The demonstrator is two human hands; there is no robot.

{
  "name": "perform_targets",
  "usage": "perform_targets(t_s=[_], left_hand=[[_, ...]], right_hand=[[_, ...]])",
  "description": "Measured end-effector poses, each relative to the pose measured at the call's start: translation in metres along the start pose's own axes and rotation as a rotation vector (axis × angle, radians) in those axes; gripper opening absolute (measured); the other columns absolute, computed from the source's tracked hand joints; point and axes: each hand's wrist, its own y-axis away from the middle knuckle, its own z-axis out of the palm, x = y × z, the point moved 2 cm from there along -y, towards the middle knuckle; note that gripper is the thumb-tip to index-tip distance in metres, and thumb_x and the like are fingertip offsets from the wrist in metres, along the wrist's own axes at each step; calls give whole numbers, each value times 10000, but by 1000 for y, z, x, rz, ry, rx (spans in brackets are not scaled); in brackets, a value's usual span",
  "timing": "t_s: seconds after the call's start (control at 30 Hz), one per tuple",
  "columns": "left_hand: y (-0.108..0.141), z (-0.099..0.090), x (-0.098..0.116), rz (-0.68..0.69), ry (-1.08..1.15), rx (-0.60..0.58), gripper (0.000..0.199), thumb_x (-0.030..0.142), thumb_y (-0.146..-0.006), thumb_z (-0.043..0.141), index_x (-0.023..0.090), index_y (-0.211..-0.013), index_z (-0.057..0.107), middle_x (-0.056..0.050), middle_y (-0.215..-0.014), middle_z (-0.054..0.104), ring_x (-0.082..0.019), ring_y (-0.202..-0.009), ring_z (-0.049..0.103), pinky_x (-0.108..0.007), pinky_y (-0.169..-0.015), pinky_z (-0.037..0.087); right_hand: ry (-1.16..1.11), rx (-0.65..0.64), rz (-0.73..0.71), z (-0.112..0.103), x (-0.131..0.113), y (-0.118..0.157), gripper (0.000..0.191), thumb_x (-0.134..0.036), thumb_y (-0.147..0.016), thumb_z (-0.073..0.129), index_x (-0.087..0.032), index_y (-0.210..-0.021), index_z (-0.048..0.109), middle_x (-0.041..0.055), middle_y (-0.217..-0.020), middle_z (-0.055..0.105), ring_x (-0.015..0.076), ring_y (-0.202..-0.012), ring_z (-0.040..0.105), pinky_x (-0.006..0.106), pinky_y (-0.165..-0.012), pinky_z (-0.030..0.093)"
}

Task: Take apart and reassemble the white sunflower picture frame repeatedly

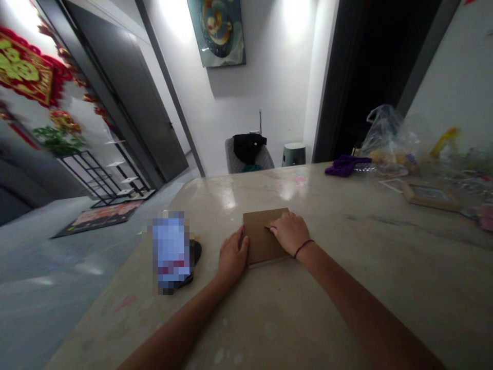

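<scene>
A flat, square, brown cardboard-coloured book or box (259,240) lies on the table, with a pale edge showing along its near side. My left hand (232,255) rests on the table against its left edge, fingers stretched out and thumb apart, touching the side. Over the upper right part of the brown cover, my right hand (291,232) is closed in a pinch, a dark red cord round its wrist. A small pointed brown piece (268,225) sticks out from the right fingertips; whether it is loose or part of the cover, I cannot tell.
To the left lies a phone-like object (172,252), its screen pixelated, with something black under it. At the far right are a purple cloth (344,165), a clear plastic bag (389,144) and a wooden frame (431,196). A chair (231,156) stands beyond the table (346,288).
</scene>
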Motion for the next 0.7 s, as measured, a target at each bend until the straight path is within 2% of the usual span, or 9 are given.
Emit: perform_targets(t_s=[0.23,0.5,0.7], left_hand=[[0,4,-3,14,-90,-41,404,301,-839,449,181,-1217,526,-88,-1265,539,-226,-1224,424,-404,-1044,275],[0,4,0,21,-154,-62,418,303,-845,429,155,-1225,524,-102,-1279,524,-235,-1226,420,-404,-1050,264],[3,3,4,81,-199,-77,438,304,-833,440,142,-1235,497,-106,-1406,360,-241,-1298,314,-399,-1064,244]], right_hand=[[5,-16,-32,8,-2,-2,240,-293,-853,484,-232,-984,676,123,-979,594,247,-979,507,342,-760,375],[4,-25,-7,10,-6,-2,262,-249,-867,439,-211,-951,685,137,-981,602,263,-979,514,365,-757,386],[-1,-48,11,11,-8,-1,269,-244,-871,426,-203,-947,680,141,-1009,600,252,-1011,510,365,-782,393]])
